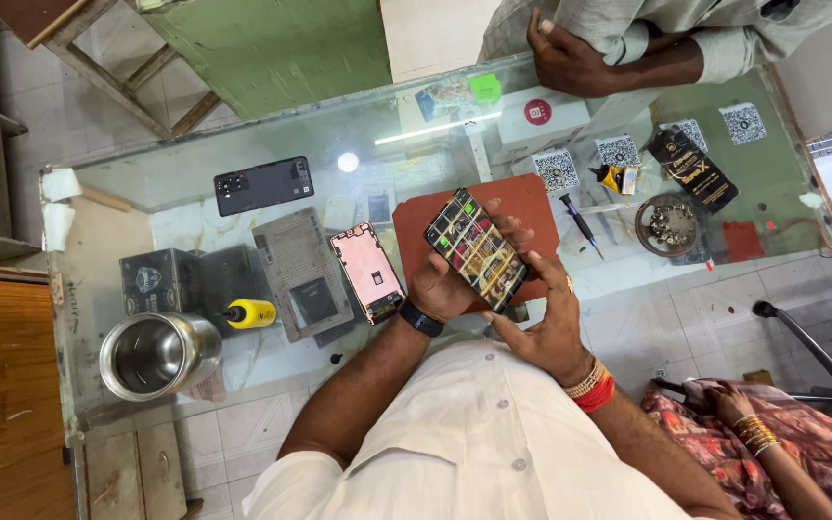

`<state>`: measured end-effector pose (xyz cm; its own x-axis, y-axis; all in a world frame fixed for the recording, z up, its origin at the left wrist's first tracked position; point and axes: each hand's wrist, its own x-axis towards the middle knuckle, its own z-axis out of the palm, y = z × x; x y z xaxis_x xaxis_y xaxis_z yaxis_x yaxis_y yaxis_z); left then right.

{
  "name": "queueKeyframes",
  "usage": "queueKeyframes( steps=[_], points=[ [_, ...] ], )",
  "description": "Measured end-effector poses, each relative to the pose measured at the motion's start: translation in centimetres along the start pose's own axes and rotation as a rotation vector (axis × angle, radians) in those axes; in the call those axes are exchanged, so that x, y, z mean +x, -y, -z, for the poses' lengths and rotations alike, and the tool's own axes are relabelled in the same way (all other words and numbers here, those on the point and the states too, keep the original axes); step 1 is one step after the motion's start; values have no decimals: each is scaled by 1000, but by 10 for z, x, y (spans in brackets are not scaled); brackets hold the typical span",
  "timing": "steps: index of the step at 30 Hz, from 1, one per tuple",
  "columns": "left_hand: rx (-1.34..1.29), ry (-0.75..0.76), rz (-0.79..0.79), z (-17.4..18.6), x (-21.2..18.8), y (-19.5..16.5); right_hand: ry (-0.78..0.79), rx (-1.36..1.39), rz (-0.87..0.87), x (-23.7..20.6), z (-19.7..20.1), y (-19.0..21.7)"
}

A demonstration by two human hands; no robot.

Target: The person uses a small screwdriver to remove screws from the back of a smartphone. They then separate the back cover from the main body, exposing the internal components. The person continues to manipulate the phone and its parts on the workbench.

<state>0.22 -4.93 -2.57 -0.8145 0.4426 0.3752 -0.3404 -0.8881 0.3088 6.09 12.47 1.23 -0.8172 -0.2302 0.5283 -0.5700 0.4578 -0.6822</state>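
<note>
Both hands, left hand (440, 289) and right hand (546, 323), hide the opened phone (475, 248) (lower edge).

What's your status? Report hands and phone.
Left hand and right hand both grip opened phone above red mat. Pink back cover lies beside. Nothing obstructing.

Both hands, left (442, 289) and right (549, 323), hold an opened phone (475, 248) above the glass worktop (185, 183), near a pink phone frame (367, 271)
</note>
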Motion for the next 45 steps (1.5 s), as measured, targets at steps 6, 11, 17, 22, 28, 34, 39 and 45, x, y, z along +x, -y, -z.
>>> queueKeyframes(
  steps=[6,11,17,22,28,34,39,45],
  points=[
    [9,-3,24,3,0,0,-5,10,22,0,1,0],
    [0,-11,45,7,-2,0,-5,24,15,-4,2,-1],
    [-38,12,51,11,-3,0,-96,152,1,-13,3,-1],
    [-80,-23,35,7,-13,3,-149,331,-38,-20,6,2],
    [-168,-184,17,6,-13,10,-123,-227,244,-4,15,7],
    [-271,-303,-14,10,-10,21,-48,-441,452,10,16,14],
    [-262,-287,-12,4,-10,18,-2,-447,474,10,17,18],
    [-246,-282,-28,7,-11,19,-4,-448,494,10,14,17]
  ],
)
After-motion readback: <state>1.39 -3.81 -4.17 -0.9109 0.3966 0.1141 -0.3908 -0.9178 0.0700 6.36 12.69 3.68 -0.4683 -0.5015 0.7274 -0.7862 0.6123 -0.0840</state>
